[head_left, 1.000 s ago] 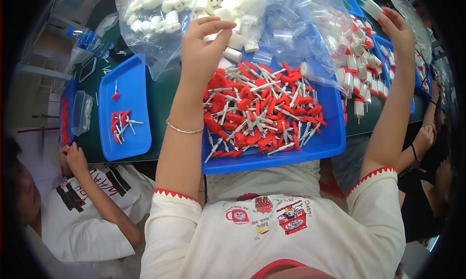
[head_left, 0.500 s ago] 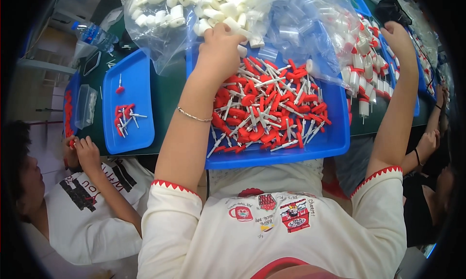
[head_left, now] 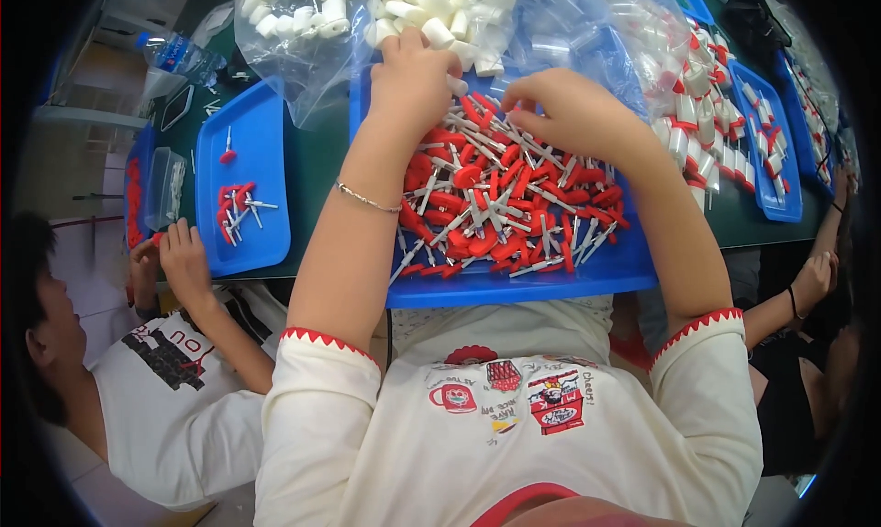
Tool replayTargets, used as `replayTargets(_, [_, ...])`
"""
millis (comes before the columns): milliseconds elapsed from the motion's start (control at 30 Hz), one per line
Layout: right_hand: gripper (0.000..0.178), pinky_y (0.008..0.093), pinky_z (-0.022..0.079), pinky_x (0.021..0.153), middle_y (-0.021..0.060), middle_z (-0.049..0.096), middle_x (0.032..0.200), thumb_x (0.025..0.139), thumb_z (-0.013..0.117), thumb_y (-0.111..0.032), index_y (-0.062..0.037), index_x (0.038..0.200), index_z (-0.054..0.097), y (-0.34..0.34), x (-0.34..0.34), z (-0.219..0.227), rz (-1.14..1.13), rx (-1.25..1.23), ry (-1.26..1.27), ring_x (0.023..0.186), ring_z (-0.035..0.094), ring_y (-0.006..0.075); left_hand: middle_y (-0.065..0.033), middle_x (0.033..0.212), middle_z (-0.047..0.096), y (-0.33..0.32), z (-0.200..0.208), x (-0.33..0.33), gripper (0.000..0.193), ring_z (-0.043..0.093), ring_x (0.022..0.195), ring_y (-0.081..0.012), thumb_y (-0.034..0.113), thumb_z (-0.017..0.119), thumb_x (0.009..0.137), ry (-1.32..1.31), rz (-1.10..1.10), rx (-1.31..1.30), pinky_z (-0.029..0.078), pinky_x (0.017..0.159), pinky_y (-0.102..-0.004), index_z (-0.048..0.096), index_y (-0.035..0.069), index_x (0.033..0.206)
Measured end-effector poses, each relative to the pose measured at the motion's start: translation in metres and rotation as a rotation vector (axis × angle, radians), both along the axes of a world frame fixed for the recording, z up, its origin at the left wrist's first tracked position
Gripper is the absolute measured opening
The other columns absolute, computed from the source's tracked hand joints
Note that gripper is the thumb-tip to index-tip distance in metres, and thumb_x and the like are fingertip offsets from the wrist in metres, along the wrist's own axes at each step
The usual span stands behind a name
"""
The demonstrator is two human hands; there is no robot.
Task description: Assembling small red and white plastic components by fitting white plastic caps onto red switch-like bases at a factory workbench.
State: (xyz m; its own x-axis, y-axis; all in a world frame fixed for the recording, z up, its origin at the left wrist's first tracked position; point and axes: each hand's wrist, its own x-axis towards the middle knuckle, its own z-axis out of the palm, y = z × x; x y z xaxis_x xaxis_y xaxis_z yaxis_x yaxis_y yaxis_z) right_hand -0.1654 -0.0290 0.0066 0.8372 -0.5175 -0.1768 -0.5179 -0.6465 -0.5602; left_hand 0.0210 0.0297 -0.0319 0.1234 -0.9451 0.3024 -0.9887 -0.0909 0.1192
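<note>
My left hand (head_left: 413,79) reaches to the near edge of a heap of white foam rollers (head_left: 440,9) in a clear plastic bag. Its fingers are bent, and a small white roller (head_left: 456,85) shows against its thumb side; the fingertips are partly hidden. Over the far part of a blue tray (head_left: 523,293), my right hand (head_left: 574,114) hovers with thumb and forefinger apart and nothing visible between them. Below both hands, the tray holds a tangled pile of red pieces with grey-white stems (head_left: 505,201).
Clear plastic sleeves (head_left: 560,36) lie behind the tray. Red-and-white roller assemblies (head_left: 702,123) are heaped on the right, beside another blue tray (head_left: 780,206). On the left stand a small blue tray (head_left: 248,256), a bottle (head_left: 184,57) and a phone (head_left: 177,107). People work on both sides.
My right hand has come from the assemblies at the far right to above the tray's pile. My left hand has stayed by the foam rollers, shifting only slightly.
</note>
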Motion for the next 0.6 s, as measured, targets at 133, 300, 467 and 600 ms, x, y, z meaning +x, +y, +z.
replayTargets(133, [0.02,0.0374,0.045,0.071,0.0145,0.06,0.085,0.074,0.058,-0.011,-0.0034,0.092,0.059,0.011,0.015,-0.008,0.101,-0.12,-0.118,0.082,0.057,0.0301,-0.0085,0.093,0.052,0.0,0.008,-0.004,0.015,0.048,0.095,-0.0279,0.02,0.066,0.068,0.082,-0.05,-0.032,0.043,0.077,-0.0405,0.064,0.011,0.08])
replayTargets(300, [0.028,0.0397,0.044,0.073,0.0151,0.059,0.088,0.072,0.058,-0.006,-0.0052,0.101,0.056,0.01,0.018,-0.016,0.052,-0.146,-0.152,0.085,0.056,0.0327,-0.0125,0.089,0.059,0.003,0.014,0.0,0.026,0.059,0.078,-0.0235,0.017,0.062,0.074,1.001,-0.011,-0.109,0.047,0.069,-0.0323,0.054,-0.001,0.09])
replayTargets(467, [0.029,0.0354,0.046,0.068,0.0138,0.06,0.086,0.073,0.057,-0.003,-0.0045,0.102,0.055,0.004,0.018,-0.014,0.081,-0.243,-0.159,0.078,0.059,0.0254,-0.016,0.096,0.056,0.009,0.033,0.0,0.018,0.054,0.101,-0.0366,0.01,0.054,0.08,1.883,-0.207,-0.138,0.045,0.087,-0.0411,0.047,0.0,0.094])
replayTargets(600, [0.024,0.0201,0.043,0.063,0.0027,0.058,0.08,0.076,0.061,-0.009,-0.0055,0.099,0.055,-0.01,0.008,-0.004,-0.18,0.017,-0.676,0.071,0.054,0.0041,-0.0168,0.094,0.055,0.01,0.032,0.001,0.019,0.058,0.091,-0.0323,0.005,0.055,0.079,2.096,-0.316,-0.146,0.05,0.078,-0.0353,0.046,-0.002,0.093])
